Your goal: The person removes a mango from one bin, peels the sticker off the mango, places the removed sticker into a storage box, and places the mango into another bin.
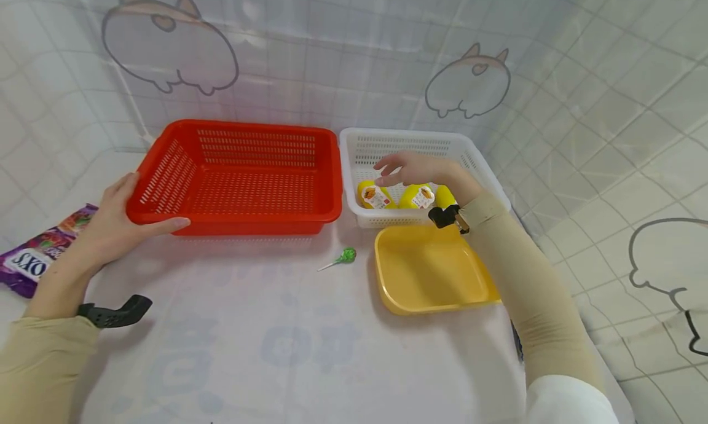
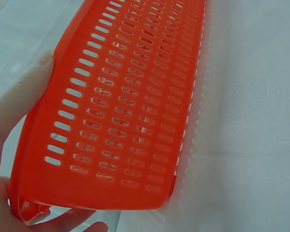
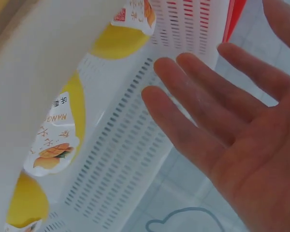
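Note:
My left hand (image 1: 113, 227) grips the front left corner of the red plastic basket (image 1: 257, 221), thumb along the front rim. The left wrist view shows the basket's slotted side (image 2: 121, 106) and fingers curled round its corner. The red basket holds nothing I can see. Over the white basket (image 1: 481, 166) hovers my right hand (image 1: 412, 168), fingers spread and holding nothing. Beneath it, inside that basket, lie yellow mango-shaped packs (image 1: 375, 195) with white labels showing mangoes. The right wrist view shows one such label (image 3: 53, 140) and my open palm (image 3: 261, 164).
A yellow tray (image 1: 434, 273) stands in front of the white basket, under my right forearm. A green lollipop (image 1: 347, 255) lies on the white tabletop (image 1: 265, 350). At the far left is a purple snack bag (image 1: 41, 252), partly behind my left arm.

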`<state>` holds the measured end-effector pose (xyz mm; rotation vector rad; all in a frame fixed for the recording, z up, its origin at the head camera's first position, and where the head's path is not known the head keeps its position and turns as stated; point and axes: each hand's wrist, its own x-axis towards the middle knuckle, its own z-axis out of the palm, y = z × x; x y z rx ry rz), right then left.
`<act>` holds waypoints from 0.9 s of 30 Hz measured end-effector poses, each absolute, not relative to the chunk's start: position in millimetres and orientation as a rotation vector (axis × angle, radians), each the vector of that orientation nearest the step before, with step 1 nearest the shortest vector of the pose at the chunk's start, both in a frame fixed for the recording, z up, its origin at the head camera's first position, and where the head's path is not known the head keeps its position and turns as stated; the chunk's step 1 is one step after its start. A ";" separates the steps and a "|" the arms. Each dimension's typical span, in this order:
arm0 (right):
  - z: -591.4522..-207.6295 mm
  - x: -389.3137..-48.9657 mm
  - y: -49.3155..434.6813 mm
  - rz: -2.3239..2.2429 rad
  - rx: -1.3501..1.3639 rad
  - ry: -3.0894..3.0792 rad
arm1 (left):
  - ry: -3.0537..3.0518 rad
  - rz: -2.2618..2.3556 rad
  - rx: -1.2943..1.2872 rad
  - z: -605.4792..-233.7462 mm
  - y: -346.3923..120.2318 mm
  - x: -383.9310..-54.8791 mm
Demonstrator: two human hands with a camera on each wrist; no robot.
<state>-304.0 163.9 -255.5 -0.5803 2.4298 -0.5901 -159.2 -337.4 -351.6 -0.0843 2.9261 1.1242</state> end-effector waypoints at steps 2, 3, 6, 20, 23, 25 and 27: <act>-256.5 -308.1 163.3 -0.614 -0.564 2.407 | 2.924 1.126 -0.088 -352.1 -336.8 -159.3; -257.4 -310.1 162.7 -0.628 -0.552 2.396 | 2.924 1.126 -0.087 -352.3 -336.6 -159.2; -259.2 -314.9 160.9 -0.647 -0.539 2.371 | 2.927 1.134 -0.088 -352.6 -335.9 -159.0; -266.6 -344.3 153.2 -0.632 -0.484 2.307 | 2.930 1.156 -0.080 -351.8 -336.1 -158.9; -268.8 -349.8 154.4 -0.607 -0.460 2.291 | 2.930 1.170 -0.071 -350.9 -334.8 -158.3; -270.6 -353.6 155.3 -0.597 -0.449 2.278 | 2.933 1.184 -0.064 -350.3 -333.9 -157.7; -272.7 -357.1 156.2 -0.595 -0.441 2.260 | 2.937 1.185 -0.067 -349.7 -333.5 -157.1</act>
